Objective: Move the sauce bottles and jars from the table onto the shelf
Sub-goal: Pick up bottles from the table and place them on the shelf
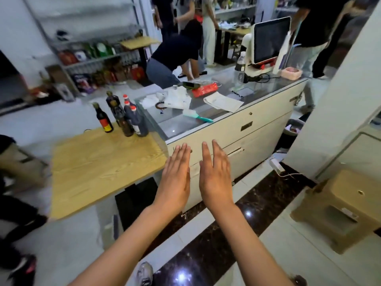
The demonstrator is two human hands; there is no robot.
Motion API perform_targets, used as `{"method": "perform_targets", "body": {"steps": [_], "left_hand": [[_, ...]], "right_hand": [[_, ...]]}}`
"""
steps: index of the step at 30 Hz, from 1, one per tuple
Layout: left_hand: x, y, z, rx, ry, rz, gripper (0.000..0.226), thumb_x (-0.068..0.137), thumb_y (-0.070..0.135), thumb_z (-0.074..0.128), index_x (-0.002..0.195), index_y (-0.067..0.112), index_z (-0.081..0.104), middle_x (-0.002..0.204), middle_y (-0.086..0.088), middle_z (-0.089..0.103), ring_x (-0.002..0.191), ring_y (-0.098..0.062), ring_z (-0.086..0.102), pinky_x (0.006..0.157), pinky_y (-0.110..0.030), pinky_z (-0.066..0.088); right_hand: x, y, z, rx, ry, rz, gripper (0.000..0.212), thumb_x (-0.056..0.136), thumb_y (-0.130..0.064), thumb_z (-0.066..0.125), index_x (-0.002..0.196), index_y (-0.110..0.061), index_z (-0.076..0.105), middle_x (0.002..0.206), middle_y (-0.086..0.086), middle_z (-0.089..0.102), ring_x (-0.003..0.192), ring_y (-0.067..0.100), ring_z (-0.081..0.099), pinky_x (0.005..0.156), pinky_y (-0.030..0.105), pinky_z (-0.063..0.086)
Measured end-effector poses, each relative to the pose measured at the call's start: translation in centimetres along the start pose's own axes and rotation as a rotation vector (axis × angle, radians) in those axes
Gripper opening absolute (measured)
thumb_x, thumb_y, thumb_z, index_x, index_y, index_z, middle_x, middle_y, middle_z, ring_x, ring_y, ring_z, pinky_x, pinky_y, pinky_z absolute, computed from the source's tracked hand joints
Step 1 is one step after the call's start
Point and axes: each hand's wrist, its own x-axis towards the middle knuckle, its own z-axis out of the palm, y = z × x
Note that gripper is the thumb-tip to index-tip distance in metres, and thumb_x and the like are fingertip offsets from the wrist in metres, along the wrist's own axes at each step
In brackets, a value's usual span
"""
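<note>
Surface: light wood-grain table (99, 168), bare over most of its top, butted against the left end of a white counter (243, 129) with a glass top and drawers. Floor: pale tiles with a dark speckled stone strip running under the counter front.

Sauce bottles (123, 116): a cluster of dark bottles standing upright at the table's far corner next to the counter; one with a red-and-yellow label (103, 119) stands slightly apart on the side away from the counter, three have red-and-white caps. Label text too blurred to read.

Wire shelf (92, 58) stands against the wall beyond the table, well apart from it, already stocked with green, red and dark packages; print unreadable.

On the counter: papers, red packet (205, 89), teal brush (199, 116), clear water bottle (240, 68), screen terminal (270, 41).

Left hand (175, 178) and right hand (215, 174): both flat, fingers straight, held side by side before the counter drawers, holding nothing
</note>
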Motion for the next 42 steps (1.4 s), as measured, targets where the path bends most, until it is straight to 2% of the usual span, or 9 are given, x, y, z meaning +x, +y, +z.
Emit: {"method": "perform_targets", "body": {"steps": [5,9,14,21,25,29,34,40,42], "left_hand": [[0.5,-5.4,-2.9,0.022,0.049,-0.051,0.073,0.098,0.006,0.039,0.155,0.024,-0.004,0.163,0.008,-0.007,0.144,0.001,-0.019,0.122,-0.034,0.000],[1.5,-10.3,-4.8,0.024,0.115,-0.105,0.076,0.099,0.003,0.040,0.153,0.028,-0.007,0.162,0.010,-0.008,0.146,-0.001,-0.017,0.121,-0.033,0.000],[2.9,-17.6,-7.4,-0.007,0.182,-0.201,0.069,0.101,0.004,0.037,0.155,0.024,-0.002,0.161,0.011,-0.008,0.146,0.000,-0.016,0.122,-0.034,0.001],[6.5,-29.1,-11.0,-0.054,0.212,-0.276,0.062,0.102,0.006,0.034,0.155,0.021,0.004,0.161,0.010,-0.002,0.148,-0.005,-0.010,0.122,-0.037,0.007],[10.0,-35.4,-12.7,-0.045,0.230,-0.276,0.064,0.101,0.005,0.034,0.155,0.021,0.004,0.162,0.009,0.000,0.147,-0.004,-0.011,0.122,-0.034,0.005],[13.0,-40.1,-14.0,-0.057,0.215,-0.263,0.063,0.101,0.003,0.037,0.155,0.018,0.010,0.163,0.005,0.008,0.148,-0.005,-0.006,0.122,-0.035,0.008],[15.8,-45.0,-13.5,-0.114,0.162,-0.306,0.052,0.102,0.010,0.037,0.153,0.014,0.026,0.161,0.001,0.022,0.149,-0.009,0.001,0.121,-0.039,0.016],[20.8,-49.9,-11.5,-0.152,0.141,-0.356,0.047,0.103,0.017,0.040,0.149,0.008,0.034,0.158,-0.006,0.030,0.149,-0.018,0.010,0.116,-0.027,0.009],[22.5,-51.8,-10.6,-0.142,0.134,-0.393,0.045,0.102,0.017,0.045,0.145,0.007,0.039,0.155,-0.009,0.034,0.148,-0.023,0.016,0.117,-0.029,0.010]], "right_hand": [[2.6,-4.9,3.2,0.014,-0.035,-0.049,0.078,0.078,-0.004,0.079,0.145,-0.004,0.039,0.145,0.030,0.046,0.134,0.041,0.047,0.112,0.047,0.028],[5.2,-8.7,6.4,0.026,-0.115,-0.101,0.073,0.082,0.000,0.073,0.148,-0.004,0.041,0.150,0.027,0.041,0.138,0.040,0.043,0.114,0.049,0.033],[8.5,-13.8,12.1,0.045,-0.176,-0.154,0.069,0.086,0.002,0.069,0.149,-0.005,0.041,0.151,0.025,0.041,0.139,0.039,0.042,0.113,0.052,0.037],[13.7,-21.5,21.2,0.067,-0.239,-0.186,0.059,0.095,-0.004,0.062,0.150,-0.006,0.040,0.152,0.023,0.042,0.141,0.036,0.041,0.115,0.049,0.035],[17.2,-24.6,25.9,0.055,-0.285,-0.195,0.053,0.103,-0.009,0.050,0.154,-0.008,0.034,0.157,0.020,0.035,0.146,0.033,0.032,0.121,0.043,0.021],[20.2,-26.3,29.4,0.041,-0.314,-0.185,0.051,0.107,-0.014,0.041,0.156,-0.010,0.029,0.160,0.018,0.029,0.150,0.029,0.024,0.122,0.038,0.012],[22.9,-26.3,33.2,0.022,-0.362,-0.170,0.049,0.107,-0.014,0.039,0.156,-0.011,0.030,0.163,0.012,0.025,0.153,0.025,0.016,0.122,0.031,0.001],[26.6,-24.8,38.3,0.076,-0.443,-0.149,0.048,0.106,-0.016,0.041,0.153,-0.008,0.036,0.161,0.013,0.029,0.152,0.027,0.021,0.123,0.037,0.010],[28.5,-24.1,40.6,0.125,-0.458,-0.121,0.048,0.106,-0.018,0.042,0.152,-0.007,0.037,0.160,0.013,0.033,0.150,0.026,0.023,0.122,0.037,0.013]]}}
